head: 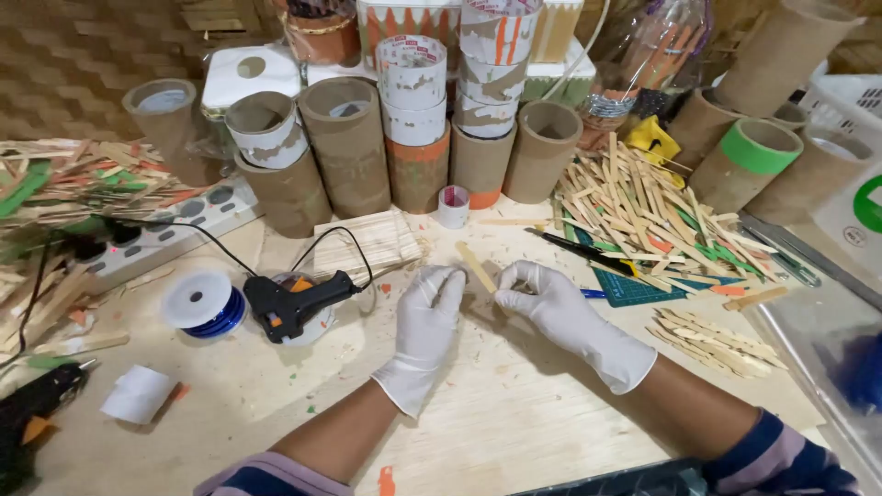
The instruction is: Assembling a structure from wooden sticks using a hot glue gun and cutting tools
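A woven wall backs a pale wooden worktop [514,413] strewn with chips. At far left lie painted stick scraps [64,179] and a white power strip [156,234], then a blue-cored spool [204,303] and a black glue gun [294,305] near a flat bundle of sticks [372,241]. Cardboard tubes [349,147] stand along the back. At centre the gloved left hand [427,317] and gloved right hand [551,303] pinch a plain wooden stick [476,266] between their fingertips, just above the worktop. Right of them, loose sticks [643,207] cover a green cutting mat [643,289].
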